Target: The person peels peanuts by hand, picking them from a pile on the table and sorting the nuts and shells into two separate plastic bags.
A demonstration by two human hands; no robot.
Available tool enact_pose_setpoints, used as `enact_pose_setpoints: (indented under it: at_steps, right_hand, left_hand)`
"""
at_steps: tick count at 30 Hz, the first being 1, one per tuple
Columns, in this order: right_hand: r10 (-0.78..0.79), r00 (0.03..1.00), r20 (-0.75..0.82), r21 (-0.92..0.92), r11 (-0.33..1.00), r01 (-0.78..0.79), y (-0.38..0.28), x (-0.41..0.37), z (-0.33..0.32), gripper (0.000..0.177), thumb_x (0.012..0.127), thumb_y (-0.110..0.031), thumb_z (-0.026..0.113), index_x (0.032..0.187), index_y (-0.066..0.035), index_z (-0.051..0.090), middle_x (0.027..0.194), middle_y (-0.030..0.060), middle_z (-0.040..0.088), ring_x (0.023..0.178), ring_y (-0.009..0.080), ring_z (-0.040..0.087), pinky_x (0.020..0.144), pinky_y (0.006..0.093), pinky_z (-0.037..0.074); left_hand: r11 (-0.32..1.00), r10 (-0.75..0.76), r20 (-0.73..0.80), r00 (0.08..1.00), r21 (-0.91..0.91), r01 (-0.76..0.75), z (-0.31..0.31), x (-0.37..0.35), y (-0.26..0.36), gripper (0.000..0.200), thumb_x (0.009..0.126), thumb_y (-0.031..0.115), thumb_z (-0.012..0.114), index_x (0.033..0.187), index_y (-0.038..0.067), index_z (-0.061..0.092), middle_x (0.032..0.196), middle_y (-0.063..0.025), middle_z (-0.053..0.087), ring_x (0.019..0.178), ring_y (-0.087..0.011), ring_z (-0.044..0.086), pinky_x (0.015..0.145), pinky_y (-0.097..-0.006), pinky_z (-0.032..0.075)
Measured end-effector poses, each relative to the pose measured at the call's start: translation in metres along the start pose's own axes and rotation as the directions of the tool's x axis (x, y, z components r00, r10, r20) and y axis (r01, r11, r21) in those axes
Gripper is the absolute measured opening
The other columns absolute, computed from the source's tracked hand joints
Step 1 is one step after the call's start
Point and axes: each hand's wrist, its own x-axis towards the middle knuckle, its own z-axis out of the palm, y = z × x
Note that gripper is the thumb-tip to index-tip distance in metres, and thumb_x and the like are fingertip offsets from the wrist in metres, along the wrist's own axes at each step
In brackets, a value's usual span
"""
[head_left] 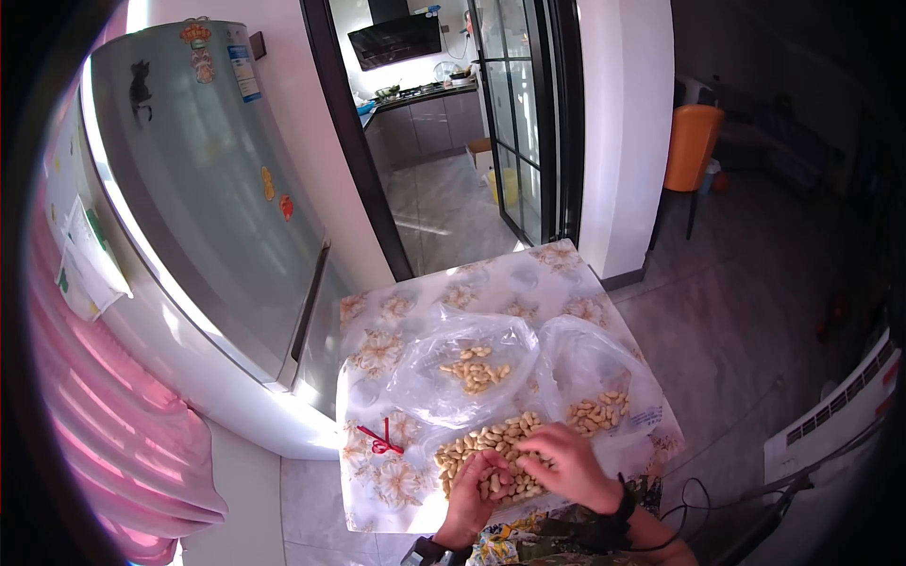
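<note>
A heap of unshelled peanuts lies at the near side of the table. Over its front part, my left hand is cupped palm up with its fingers curled around a few peanuts. My right hand hovers just to the right, thumb and fingers bent together above the heap; whatever is between its fingertips is too small to make out. Behind the heap, an open clear plastic bag holds a smaller batch of peanuts. A second clear bag to the right has more peanuts in it.
Red scissors lie left of the heap on the flowered tablecloth. A fridge stands at the left, beside a pink curtain. Beyond the table are a glass door and a kitchen. An orange chair stands at right.
</note>
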Motion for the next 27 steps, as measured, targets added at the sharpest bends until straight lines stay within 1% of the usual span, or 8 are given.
enact_pose_setpoints:
  at_steps: [1, 3, 5, 6, 8, 16, 23, 27]
  right_hand:
    - [-0.043, 0.995, 0.089, 0.013, 0.999, 0.042, -0.001, -0.004, 0.011, 0.022, 0.075, -0.011, 0.073, 0.094, -0.006, 0.066, 0.09, 0.0071, 0.062, 0.082, 0.0257, 0.06, 0.074, 0.0357, 0.048]
    - [-0.095, 0.979, 0.179, 0.041, 0.995, 0.089, -0.001, -0.009, 0.028, 0.023, 0.074, -0.015, 0.075, 0.094, -0.007, 0.067, 0.093, 0.0053, 0.063, 0.086, 0.0252, 0.059, 0.077, 0.0359, 0.048]
    - [-0.19, 0.93, 0.316, 0.027, 0.981, 0.191, 0.001, -0.012, 0.038, 0.024, 0.076, -0.018, 0.071, 0.097, -0.01, 0.066, 0.098, 0.0028, 0.06, 0.095, 0.0239, 0.055, 0.083, 0.037, 0.044]
    - [-0.189, 0.93, 0.316, 0.029, 0.981, 0.19, 0.002, -0.012, 0.039, 0.024, 0.076, -0.018, 0.071, 0.097, -0.01, 0.066, 0.098, 0.0028, 0.06, 0.095, 0.0239, 0.055, 0.083, 0.037, 0.044]
    - [-0.183, 0.917, 0.354, 0.014, 0.982, 0.19, 0.005, -0.012, 0.041, 0.024, 0.076, -0.019, 0.07, 0.098, -0.011, 0.066, 0.102, 0.0013, 0.059, 0.1, 0.0225, 0.052, 0.087, 0.0373, 0.042]
    - [-0.166, 0.945, 0.283, -0.011, 0.984, 0.176, 0.017, -0.013, 0.042, 0.019, 0.075, -0.013, 0.07, 0.093, -0.011, 0.067, 0.092, 0.0002, 0.062, 0.094, 0.0219, 0.055, 0.082, 0.0368, 0.043]
    - [-0.087, 0.979, 0.185, 0.05, 0.996, 0.079, 0.016, -0.011, 0.042, 0.012, 0.076, -0.011, 0.07, 0.087, -0.01, 0.066, 0.079, 0.0, 0.064, 0.083, 0.0217, 0.058, 0.077, 0.0357, 0.045]
    - [-0.096, 0.984, 0.149, 0.067, 0.994, 0.087, 0.016, -0.012, 0.039, 0.013, 0.076, -0.012, 0.07, 0.087, -0.009, 0.066, 0.079, 0.0009, 0.064, 0.08, 0.0221, 0.059, 0.074, 0.0348, 0.046]
  left_hand:
    - [1.0, 0.002, -0.002, 1.0, 0.002, -0.002, 0.0, 0.0, -0.001, 0.028, 0.101, 0.031, 0.041, 0.104, 0.006, 0.055, 0.089, -0.0057, 0.061, 0.068, -0.0121, 0.052, 0.057, -0.0247, 0.042]
    - [0.996, -0.038, -0.19, 0.981, -0.093, 0.02, 0.004, -0.001, 0.0, 0.029, 0.101, 0.03, 0.04, 0.109, 0.006, 0.055, 0.095, -0.006, 0.062, 0.078, -0.0148, 0.059, 0.065, -0.0272, 0.048]
    - [0.994, -0.024, -0.14, 0.99, -0.106, 0.009, -0.004, 0.0, -0.002, 0.029, 0.101, 0.03, 0.04, 0.11, 0.007, 0.055, 0.097, -0.0059, 0.063, 0.082, -0.0156, 0.06, 0.068, -0.0281, 0.049]
    - [0.993, -0.017, -0.083, 0.996, -0.12, 0.007, -0.006, 0.001, -0.003, 0.029, 0.101, 0.029, 0.04, 0.111, 0.007, 0.056, 0.1, -0.0057, 0.063, 0.086, -0.0165, 0.062, 0.071, -0.029, 0.051]
    - [0.99, -0.026, -0.099, 0.995, -0.141, 0.012, -0.007, 0.002, -0.003, 0.027, 0.1, 0.028, 0.042, 0.111, 0.007, 0.056, 0.099, -0.005, 0.063, 0.086, -0.0161, 0.061, 0.073, -0.0295, 0.051]
    - [0.987, 0.017, -0.061, 0.998, -0.161, -0.027, -0.011, 0.004, -0.008, 0.026, 0.1, 0.026, 0.044, 0.111, 0.006, 0.056, 0.105, -0.0071, 0.062, 0.097, -0.0187, 0.06, 0.084, -0.0342, 0.049]
    - [0.987, 0.031, -0.054, 0.998, -0.153, -0.039, -0.001, 0.003, -0.005, 0.02, 0.099, 0.018, 0.046, 0.113, 0.005, 0.053, 0.109, -0.0067, 0.058, 0.098, -0.0171, 0.055, 0.085, -0.0328, 0.045]
    - [0.986, 0.063, -0.002, 0.998, -0.156, -0.062, -0.003, 0.003, -0.007, 0.02, 0.098, 0.015, 0.048, 0.113, 0.004, 0.054, 0.109, -0.0072, 0.058, 0.1, -0.0176, 0.055, 0.09, -0.0343, 0.044]
